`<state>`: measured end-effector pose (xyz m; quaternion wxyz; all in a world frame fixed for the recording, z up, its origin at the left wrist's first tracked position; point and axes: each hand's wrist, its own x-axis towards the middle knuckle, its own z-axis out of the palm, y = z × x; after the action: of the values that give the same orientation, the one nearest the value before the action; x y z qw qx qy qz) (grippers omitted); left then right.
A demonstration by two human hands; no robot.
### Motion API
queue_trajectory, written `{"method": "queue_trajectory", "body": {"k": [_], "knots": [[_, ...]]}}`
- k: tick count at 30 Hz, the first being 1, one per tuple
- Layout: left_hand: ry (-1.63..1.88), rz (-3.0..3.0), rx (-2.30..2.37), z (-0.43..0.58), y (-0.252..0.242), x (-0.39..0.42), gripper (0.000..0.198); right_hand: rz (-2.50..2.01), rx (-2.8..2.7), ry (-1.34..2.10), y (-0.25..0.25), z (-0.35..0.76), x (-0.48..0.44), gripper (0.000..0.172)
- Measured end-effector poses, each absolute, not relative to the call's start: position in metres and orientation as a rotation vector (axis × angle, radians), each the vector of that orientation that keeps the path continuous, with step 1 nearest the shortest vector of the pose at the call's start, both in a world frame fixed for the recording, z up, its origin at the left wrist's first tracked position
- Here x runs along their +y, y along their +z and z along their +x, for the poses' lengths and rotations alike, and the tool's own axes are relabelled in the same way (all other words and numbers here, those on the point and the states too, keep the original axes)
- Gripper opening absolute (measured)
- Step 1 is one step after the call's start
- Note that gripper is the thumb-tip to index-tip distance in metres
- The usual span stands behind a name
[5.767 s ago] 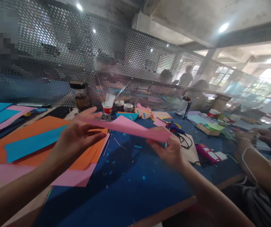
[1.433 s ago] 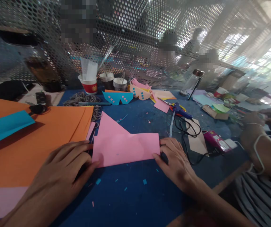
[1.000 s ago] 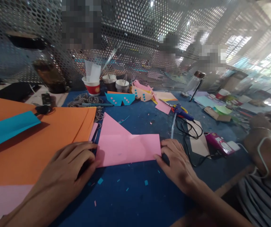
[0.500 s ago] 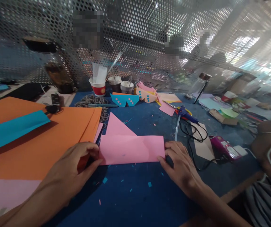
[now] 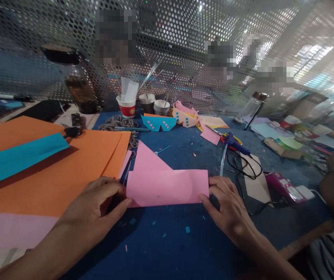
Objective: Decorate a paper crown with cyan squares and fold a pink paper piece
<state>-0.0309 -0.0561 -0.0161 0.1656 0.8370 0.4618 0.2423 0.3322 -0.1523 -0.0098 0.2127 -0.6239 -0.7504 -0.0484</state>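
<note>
Lowered from mid-air since the earliest view, the folded pink paper (image 5: 168,188) lies on the blue tabletop (image 5: 161,264), centred before us. Our left hand (image 5: 93,212) has loosely curled fingers, thumb and fingertips nearly together on the paper's left end; our right hand (image 5: 229,206) likewise holds the right end. Behind, we see a pink triangle (image 5: 150,158); we cannot tell whether it joins the paper. Orange sheets (image 5: 93,163) lie left, a glue gun (image 5: 237,143) right.

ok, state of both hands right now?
Left hand: closed, holding the left end of the pink paper.
Right hand: closed, holding its right end.
</note>
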Motion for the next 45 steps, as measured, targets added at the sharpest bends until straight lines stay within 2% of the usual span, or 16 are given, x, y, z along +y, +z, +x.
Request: {"method": "queue_trajectory", "body": {"k": [13, 27, 34, 37, 39, 42, 45], "knots": [[0.797, 2.494, 1.219, -0.026, -0.018, -0.050, 0.025, -1.741, -2.081, -0.180, -0.010, 0.332, -0.152, 0.022], [0.711, 2.474, 1.309, -0.025, -0.027, -0.048, 0.041, -1.763, -2.094, -0.199, -0.011, 0.330, -0.151, 0.023], [0.710, 2.458, 1.318, -0.026, -0.030, -0.050, 0.026, -1.757, -2.102, -0.195, -0.011, 0.330, -0.151, 0.023], [0.818, 2.487, 1.317, -0.026, -0.033, -0.050, 0.024, -1.756, -2.109, -0.188, -0.011, 0.330, -0.151, 0.023], [0.933, 2.534, 1.270, -0.025, -0.032, -0.050, 0.025, -1.759, -2.109, -0.188, -0.011, 0.330, -0.150, 0.022], [1.034, 2.620, 1.117, -0.022, -0.024, -0.054, 0.014, -1.753, -2.107, -0.193, -0.011, 0.330, -0.150, 0.022], [1.026, 2.747, 0.875, -0.020, -0.015, -0.063, 0.026, -1.740, -2.111, -0.191, -0.011, 0.330, -0.150, 0.022]]}}
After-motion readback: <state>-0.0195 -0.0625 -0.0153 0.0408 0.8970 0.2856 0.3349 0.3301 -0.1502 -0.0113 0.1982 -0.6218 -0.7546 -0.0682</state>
